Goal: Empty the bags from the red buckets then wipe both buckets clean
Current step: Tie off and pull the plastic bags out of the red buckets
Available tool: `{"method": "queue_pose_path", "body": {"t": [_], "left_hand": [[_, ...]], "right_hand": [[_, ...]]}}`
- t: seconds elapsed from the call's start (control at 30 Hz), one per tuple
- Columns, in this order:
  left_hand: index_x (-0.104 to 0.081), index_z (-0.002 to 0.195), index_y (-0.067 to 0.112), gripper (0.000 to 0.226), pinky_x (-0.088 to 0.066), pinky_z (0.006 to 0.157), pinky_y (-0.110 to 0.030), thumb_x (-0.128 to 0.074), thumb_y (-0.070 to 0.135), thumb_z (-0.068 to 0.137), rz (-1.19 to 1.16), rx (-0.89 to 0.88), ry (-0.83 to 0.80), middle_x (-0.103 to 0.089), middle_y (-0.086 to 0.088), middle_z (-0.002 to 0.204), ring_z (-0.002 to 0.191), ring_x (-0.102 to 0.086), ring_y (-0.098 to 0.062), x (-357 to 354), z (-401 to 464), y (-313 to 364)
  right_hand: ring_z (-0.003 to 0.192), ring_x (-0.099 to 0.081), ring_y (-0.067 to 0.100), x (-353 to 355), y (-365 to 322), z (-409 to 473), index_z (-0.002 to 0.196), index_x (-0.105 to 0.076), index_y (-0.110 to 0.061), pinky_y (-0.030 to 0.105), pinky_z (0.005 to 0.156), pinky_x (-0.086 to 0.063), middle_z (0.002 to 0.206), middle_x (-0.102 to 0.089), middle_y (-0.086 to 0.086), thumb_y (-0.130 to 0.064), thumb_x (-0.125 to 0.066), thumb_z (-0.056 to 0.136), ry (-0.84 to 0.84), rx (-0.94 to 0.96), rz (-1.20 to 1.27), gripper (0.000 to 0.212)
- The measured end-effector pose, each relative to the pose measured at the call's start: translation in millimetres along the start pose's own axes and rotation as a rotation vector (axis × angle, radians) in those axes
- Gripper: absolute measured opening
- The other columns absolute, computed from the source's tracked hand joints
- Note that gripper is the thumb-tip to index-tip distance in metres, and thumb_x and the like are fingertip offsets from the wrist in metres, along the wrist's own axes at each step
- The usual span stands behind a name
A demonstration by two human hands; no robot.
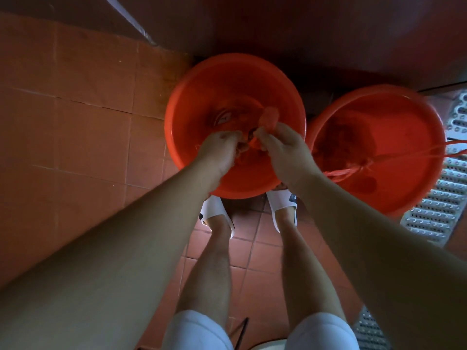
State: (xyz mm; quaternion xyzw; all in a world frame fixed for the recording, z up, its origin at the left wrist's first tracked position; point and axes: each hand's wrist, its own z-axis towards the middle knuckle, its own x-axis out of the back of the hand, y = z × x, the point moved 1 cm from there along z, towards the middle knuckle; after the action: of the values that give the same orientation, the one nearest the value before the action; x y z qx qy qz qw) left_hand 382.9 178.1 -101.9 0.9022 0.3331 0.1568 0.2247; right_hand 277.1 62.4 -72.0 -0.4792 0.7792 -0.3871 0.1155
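Two red buckets stand on the tiled floor in front of my feet. Over the left bucket point(192, 79) both my hands work at a red plastic bag point(270, 120). My left hand point(222, 147) pinches the bag's knotted top with curled fingers. My right hand point(280, 145) grips the same knot from the right, and a loop of the bag sticks up above its fingers. The bag's body lies down inside this bucket, partly hidden by my hands. The right bucket point(417, 114) holds another red bag point(353, 168) with its tied strings stretching off to the right.
Red-brown floor tiles point(75, 127) spread to the left. A dark wall or cabinet front point(303, 29) rises just behind the buckets. A perforated metal grate point(434, 205) runs along the right. My feet in white slippers point(281, 200) stand right behind the left bucket.
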Motion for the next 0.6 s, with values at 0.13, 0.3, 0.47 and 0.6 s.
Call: {"method": "queue_pose_path", "body": {"t": [0.13,0.3,0.47,0.6], "left_hand": [[-0.076,0.078,0.017,0.035,-0.050,0.051,-0.023,-0.065,0.047,0.093,-0.184,0.262,0.018,-0.071,0.004,0.061,0.055,-0.068,-0.016,-14,-4,10],[-0.074,0.071,0.020,0.032,-0.050,0.061,-0.029,-0.063,0.029,0.100,-0.076,0.183,0.061,-0.073,0.007,0.066,0.069,-0.066,-0.018,-31,-2,11],[-0.070,0.094,0.023,0.023,-0.045,0.053,-0.021,-0.055,0.034,0.106,0.230,-0.010,0.196,-0.070,0.007,0.073,0.067,-0.071,-0.004,-40,-7,6],[-0.069,0.099,0.025,0.026,-0.039,0.053,-0.020,-0.047,0.035,0.109,0.467,-0.167,0.168,-0.070,0.005,0.075,0.065,-0.064,-0.003,-52,-12,0]], "right_hand": [[0.086,-0.061,0.026,-14,5,-15,0.094,-0.062,-0.011,0.039,0.079,-0.047,0.090,-0.067,0.005,-0.018,-0.057,0.085,-0.193,0.276,-0.455,0.012],[0.121,-0.053,0.035,-6,20,-33,0.125,-0.066,-0.008,0.041,0.108,-0.038,0.129,-0.060,0.014,-0.011,-0.061,0.079,-0.229,0.377,-0.687,0.047],[0.105,-0.052,0.038,51,57,-36,0.117,-0.055,-0.014,0.045,0.086,-0.046,0.114,-0.055,0.013,-0.028,-0.065,0.078,0.305,0.115,-0.809,0.043],[0.112,-0.049,0.033,89,95,-37,0.115,-0.048,-0.017,0.045,0.090,-0.043,0.117,-0.052,0.009,-0.030,-0.067,0.079,0.312,-0.117,-1.077,0.042]]}}
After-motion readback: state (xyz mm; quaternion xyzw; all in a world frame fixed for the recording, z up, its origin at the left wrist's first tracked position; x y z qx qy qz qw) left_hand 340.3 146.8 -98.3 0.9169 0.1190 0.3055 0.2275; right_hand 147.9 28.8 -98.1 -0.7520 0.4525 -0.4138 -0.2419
